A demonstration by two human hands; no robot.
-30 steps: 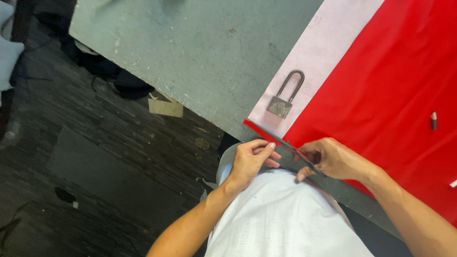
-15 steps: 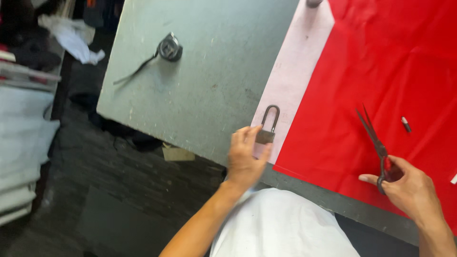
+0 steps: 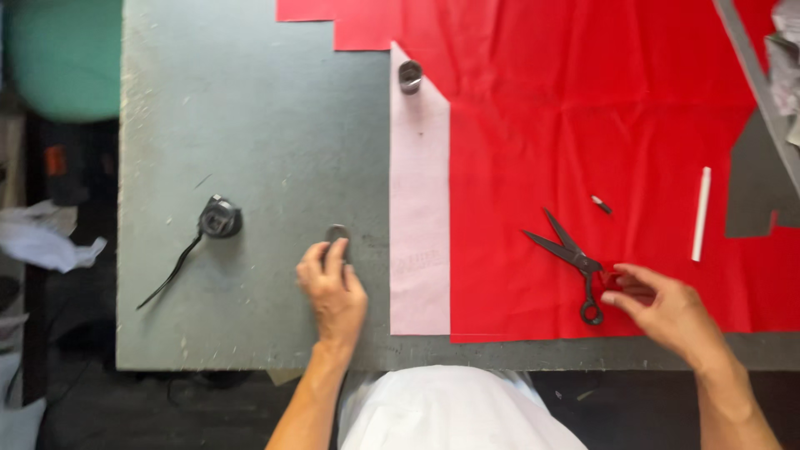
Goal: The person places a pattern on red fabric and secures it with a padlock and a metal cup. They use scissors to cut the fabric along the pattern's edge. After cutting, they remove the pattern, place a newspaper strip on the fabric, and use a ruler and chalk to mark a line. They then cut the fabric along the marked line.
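**Padlock slid aside, scissors laid down**

Since half a second ago the padlock (image 3: 337, 236) has gone from the pink strip (image 3: 419, 217) onto the bare grey table (image 3: 250, 125), and the scissors (image 3: 568, 254) have left the right hand. Nearest, the left hand (image 3: 333, 292) lies flat over the padlock, fingers together pressing it. The right hand (image 3: 662, 308) rests loosely curled at the scissor handles, gripping nothing. Farther off lie red cloth (image 3: 583, 108), white chalk (image 3: 702, 213), a small metal cup (image 3: 409, 77). It looks like clearing up between cuts; shifting the cloth would want both hands free.
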